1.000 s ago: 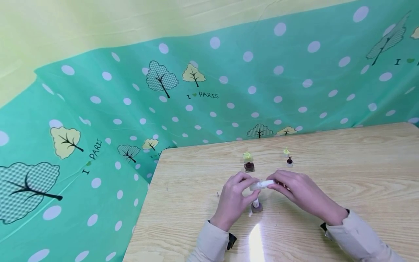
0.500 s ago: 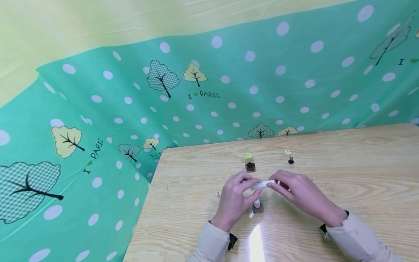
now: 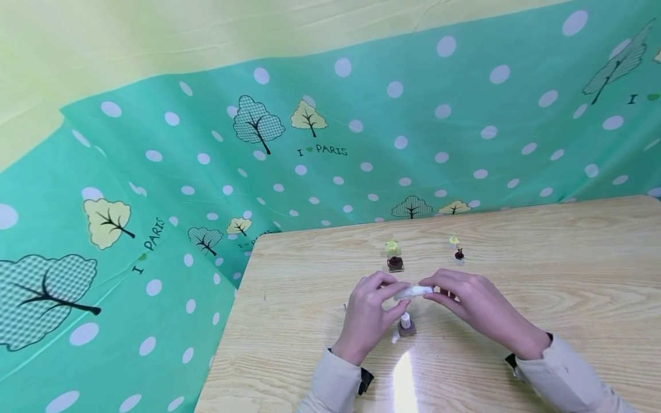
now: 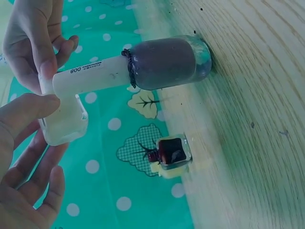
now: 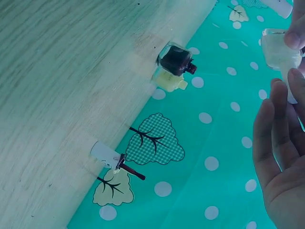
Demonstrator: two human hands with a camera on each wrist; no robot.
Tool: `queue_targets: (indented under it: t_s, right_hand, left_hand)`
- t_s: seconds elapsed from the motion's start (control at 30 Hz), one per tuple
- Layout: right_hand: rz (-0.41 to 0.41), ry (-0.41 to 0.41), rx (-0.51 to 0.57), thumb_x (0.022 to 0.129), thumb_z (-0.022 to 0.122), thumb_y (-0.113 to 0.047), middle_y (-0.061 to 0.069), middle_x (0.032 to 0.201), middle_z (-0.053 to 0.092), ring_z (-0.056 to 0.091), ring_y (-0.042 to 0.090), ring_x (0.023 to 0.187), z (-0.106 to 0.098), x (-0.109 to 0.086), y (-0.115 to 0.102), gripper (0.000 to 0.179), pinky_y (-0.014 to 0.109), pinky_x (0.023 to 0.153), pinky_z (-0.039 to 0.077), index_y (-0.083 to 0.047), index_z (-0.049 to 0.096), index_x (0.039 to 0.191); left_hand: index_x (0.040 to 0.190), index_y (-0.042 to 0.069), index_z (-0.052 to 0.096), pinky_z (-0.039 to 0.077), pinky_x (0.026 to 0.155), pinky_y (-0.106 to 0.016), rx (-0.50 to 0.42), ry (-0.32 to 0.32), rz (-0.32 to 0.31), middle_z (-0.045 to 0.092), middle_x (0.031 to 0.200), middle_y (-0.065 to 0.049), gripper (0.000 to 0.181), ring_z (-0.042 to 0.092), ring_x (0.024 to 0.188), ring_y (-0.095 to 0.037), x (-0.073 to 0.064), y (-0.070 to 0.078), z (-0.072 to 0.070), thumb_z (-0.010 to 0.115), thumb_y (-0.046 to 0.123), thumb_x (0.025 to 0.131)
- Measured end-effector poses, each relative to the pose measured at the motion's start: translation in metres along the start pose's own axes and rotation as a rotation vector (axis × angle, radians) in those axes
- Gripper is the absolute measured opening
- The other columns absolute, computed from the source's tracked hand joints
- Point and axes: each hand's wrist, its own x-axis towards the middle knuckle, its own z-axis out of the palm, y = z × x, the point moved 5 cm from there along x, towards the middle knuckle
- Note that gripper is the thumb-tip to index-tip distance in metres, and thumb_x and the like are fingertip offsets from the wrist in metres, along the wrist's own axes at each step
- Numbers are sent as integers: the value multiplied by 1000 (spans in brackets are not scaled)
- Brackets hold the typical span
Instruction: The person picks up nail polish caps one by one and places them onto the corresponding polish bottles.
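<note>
Small clear glass bottle (image 4: 66, 125), milky white inside, held sideways, left hand (image 3: 365, 312) pinching its body between thumb and fingers, right hand (image 3: 477, 298) pinching the white cap (image 4: 46, 86)

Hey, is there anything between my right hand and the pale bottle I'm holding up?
Nothing visible: your right hand pinches the white cap end of the pale bottle, and your left hand grips its glass. The purple bottle stands on the table, not between them.
</note>
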Motion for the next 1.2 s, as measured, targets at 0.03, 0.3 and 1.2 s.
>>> queue_targets:
  t_s: [0.03,0.3,1.2]
  right_hand:
    - [-1,-1,-4,81,79,-9,-17,85,65,49,-9,66,0,0,0,25,13,56,45,-21,73,103]
    - [104,-34,30,86,75,-14,-18,77,62,49,-9,64,4,0,2,13,14,52,45,-18,73,99]
    - [288,-55,98,91,72,-23,-13,80,69,52,-5,64,3,0,2,11,18,53,45,-15,75,97]
  left_hand:
    - [101,16,78,45,71,-13,1,1,0,68,96,6,25,58,76,-5,0,0,0,85,17,77]
    - [102,15,79,45,69,-14,15,11,7,69,95,5,26,59,75,-6,0,2,-1,86,17,77]
    - [99,14,77,49,72,-17,108,25,48,68,95,5,23,62,79,-7,2,9,0,86,17,77]
